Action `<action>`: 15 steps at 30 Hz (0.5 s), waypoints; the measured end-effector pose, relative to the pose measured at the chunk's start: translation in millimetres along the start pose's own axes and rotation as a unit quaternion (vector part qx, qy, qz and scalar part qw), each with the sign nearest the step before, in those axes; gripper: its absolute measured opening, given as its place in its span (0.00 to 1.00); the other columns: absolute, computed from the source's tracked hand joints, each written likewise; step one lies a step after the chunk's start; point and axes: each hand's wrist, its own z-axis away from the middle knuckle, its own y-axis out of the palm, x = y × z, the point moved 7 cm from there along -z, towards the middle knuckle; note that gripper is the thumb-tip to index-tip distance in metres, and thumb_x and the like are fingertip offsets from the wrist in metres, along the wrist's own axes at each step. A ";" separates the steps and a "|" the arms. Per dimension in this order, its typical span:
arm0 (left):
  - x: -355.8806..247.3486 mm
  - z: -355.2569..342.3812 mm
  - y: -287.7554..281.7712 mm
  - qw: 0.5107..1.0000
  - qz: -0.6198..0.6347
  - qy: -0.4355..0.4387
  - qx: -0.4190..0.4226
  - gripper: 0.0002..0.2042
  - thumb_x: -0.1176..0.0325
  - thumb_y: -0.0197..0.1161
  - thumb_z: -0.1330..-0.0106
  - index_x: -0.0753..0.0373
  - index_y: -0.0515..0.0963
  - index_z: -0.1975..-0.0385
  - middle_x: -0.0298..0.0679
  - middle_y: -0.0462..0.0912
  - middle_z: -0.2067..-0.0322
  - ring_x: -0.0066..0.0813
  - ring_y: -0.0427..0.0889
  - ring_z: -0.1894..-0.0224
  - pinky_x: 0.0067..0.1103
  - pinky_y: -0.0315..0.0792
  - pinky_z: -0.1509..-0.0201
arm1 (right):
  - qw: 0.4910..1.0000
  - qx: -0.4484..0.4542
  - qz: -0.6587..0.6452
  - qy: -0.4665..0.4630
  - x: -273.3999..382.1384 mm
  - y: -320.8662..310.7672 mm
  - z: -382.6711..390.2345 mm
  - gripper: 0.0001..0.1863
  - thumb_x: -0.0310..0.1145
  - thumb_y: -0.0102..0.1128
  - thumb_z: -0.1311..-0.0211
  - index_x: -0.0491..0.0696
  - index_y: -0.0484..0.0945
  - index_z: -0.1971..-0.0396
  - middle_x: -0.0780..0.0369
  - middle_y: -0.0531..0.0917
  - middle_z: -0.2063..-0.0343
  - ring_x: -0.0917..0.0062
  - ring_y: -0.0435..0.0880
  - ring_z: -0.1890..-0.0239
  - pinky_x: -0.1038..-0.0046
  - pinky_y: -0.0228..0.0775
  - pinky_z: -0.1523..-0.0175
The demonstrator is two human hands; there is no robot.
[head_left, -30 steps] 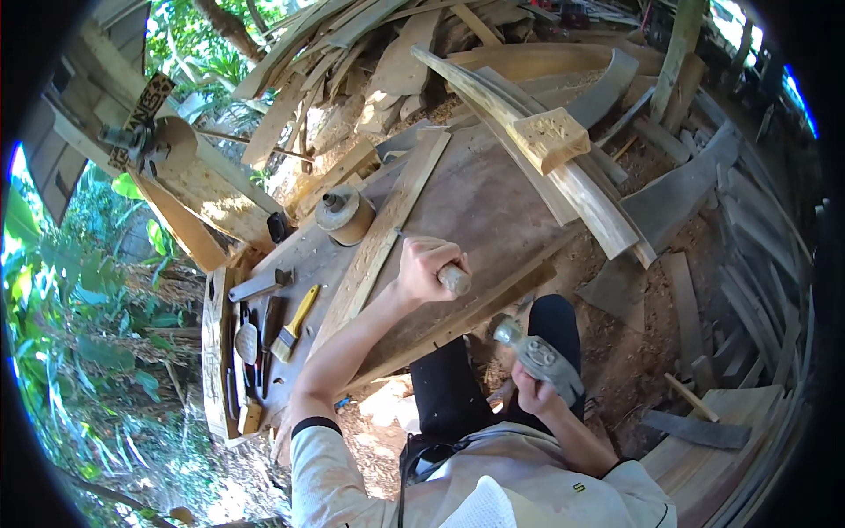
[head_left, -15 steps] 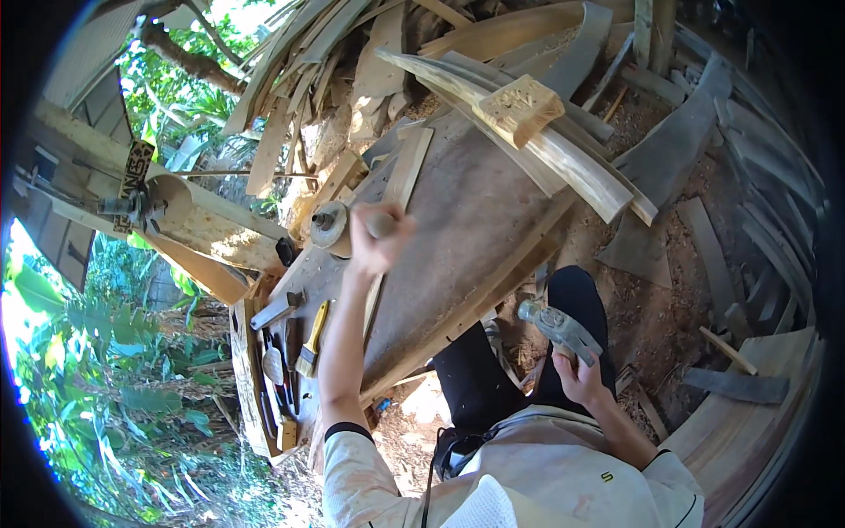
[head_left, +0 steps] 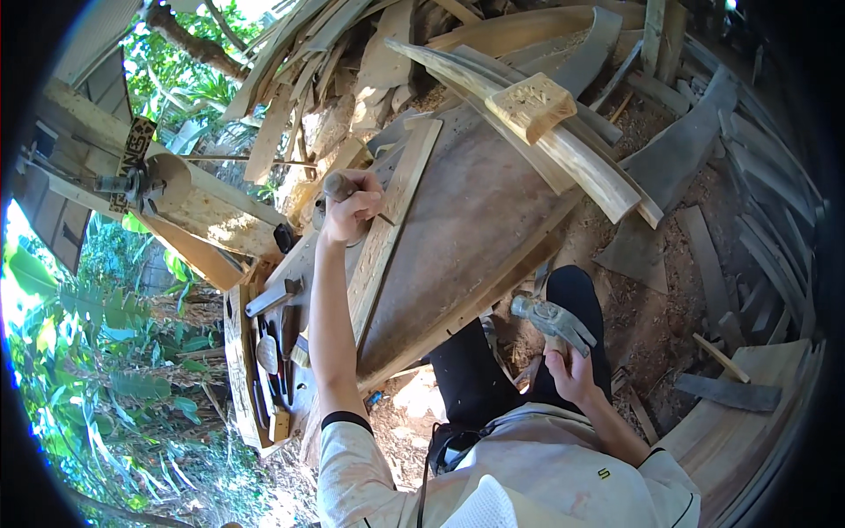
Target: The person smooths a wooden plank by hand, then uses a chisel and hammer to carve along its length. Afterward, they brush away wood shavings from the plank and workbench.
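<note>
Wooden handle [head_left: 338, 186], gripped by left fingers [head_left: 359, 204], has swung leftward; right fingers [head_left: 560, 364] clasp a hammer [head_left: 553, 319].

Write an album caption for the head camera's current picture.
At a workbench outdoors, the left hand holds a wooden-handled tool over a plank; the right hand holds a claw hammer.

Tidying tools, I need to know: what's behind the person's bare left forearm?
Left of the bare left forearm, a flat brush's bristled end peeks out; right, a long pale wooden plank. The brush's other end and the brown bench directly behind are covered.
</note>
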 end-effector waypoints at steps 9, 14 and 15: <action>-4.9 8.2 -18.4 0.995 0.043 0.074 -0.057 0.14 0.71 0.60 0.46 0.60 0.61 0.86 0.28 0.58 0.90 0.19 0.54 0.86 0.22 0.46 0.81 | 0.997 0.025 -0.056 0.044 -1.4 14.3 -3.4 0.14 0.42 0.54 0.25 0.45 0.74 0.62 0.72 0.71 0.79 0.91 0.66 0.79 0.83 0.56 0.74; -10.5 18.2 -13.4 0.987 -0.016 0.125 -0.104 0.12 0.72 0.63 0.49 0.62 0.65 0.87 0.30 0.61 0.89 0.18 0.57 0.86 0.21 0.48 0.81 | 0.995 0.041 -0.078 0.054 -4.2 19.5 -4.0 0.15 0.43 0.53 0.24 0.45 0.73 0.60 0.73 0.70 0.81 0.92 0.65 0.82 0.84 0.54 0.77; -10.5 18.3 -11.4 0.986 -0.023 0.123 -0.106 0.12 0.72 0.63 0.49 0.63 0.66 0.87 0.30 0.63 0.89 0.17 0.58 0.86 0.20 0.49 0.80 | 0.994 0.041 -0.080 0.056 -4.6 20.2 -3.4 0.15 0.43 0.53 0.24 0.45 0.73 0.60 0.73 0.71 0.81 0.92 0.65 0.82 0.85 0.54 0.77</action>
